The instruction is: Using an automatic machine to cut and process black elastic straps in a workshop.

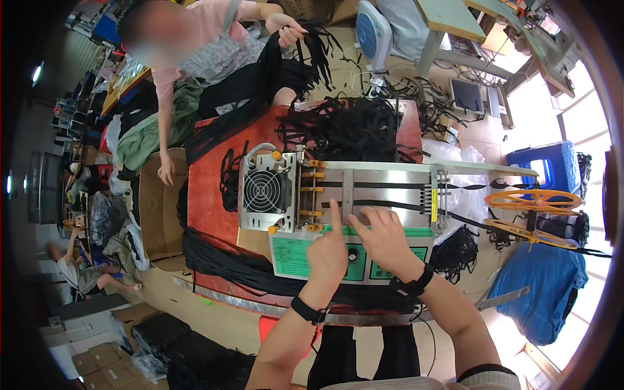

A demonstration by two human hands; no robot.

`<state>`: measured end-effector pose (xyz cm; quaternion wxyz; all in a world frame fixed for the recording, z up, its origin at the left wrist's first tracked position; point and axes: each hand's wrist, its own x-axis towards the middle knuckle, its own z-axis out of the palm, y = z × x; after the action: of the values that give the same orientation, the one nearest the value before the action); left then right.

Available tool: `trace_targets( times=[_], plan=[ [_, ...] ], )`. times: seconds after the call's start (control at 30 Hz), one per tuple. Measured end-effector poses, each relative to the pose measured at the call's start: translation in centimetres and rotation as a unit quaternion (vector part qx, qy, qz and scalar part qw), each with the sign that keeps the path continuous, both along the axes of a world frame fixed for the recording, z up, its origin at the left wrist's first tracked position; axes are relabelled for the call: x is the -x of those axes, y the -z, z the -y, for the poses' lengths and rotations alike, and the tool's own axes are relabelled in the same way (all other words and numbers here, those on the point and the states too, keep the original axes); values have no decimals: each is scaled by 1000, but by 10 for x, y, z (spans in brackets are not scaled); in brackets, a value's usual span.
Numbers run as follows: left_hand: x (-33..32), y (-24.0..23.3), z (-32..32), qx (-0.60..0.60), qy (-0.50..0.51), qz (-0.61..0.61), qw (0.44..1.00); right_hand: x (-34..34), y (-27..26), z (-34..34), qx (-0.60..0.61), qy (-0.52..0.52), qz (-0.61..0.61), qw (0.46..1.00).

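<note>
A webbing cutting machine (381,170) with a metal bed and a green control panel (297,256) lies before me. Two black webbing straps run lengthwise over its bed, an upper strap (390,185) and a lower strap (390,204). The index finger of my left hand (329,253) is stretched out at the left end of the lower strap; its other fingers are curled. My right hand (385,239) is spread over the near edge of the bed, fingertips close to the lower strap and a metal crossbar (347,190). Neither hand visibly grips anything.
A fan housing (264,191) forms the machine's left end. Orange reels (534,201) stand at the right. Black straps lie heaped behind the machine (353,126) and bundled in front (229,253). Across the red table (214,180), a person holds black straps above a cardboard box (163,209).
</note>
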<state>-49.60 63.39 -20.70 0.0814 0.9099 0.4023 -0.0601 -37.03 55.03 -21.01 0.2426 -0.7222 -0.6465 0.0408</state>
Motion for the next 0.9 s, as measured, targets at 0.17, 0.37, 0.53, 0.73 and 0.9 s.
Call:
trace_targets(
  times=[0.17,0.37,0.53,0.73,0.9],
  plan=[
    [-7,-3,1,50,4,-13,999,-10,1,9,3,65,-9,998],
    [-12,5,-7,25,-66,5,997,-17,4,16,4,61,0,998],
    [-17,-1,-4,24,-38,-13,999,-16,7,17,5,55,-2,998],
    [-24,4,-12,-24,-60,-45,997,-14,5,13,-8,48,2,999],
    [-17,7,-13,-43,-26,-76,996,-11,5,11,-2,52,-6,999]
  ],
)
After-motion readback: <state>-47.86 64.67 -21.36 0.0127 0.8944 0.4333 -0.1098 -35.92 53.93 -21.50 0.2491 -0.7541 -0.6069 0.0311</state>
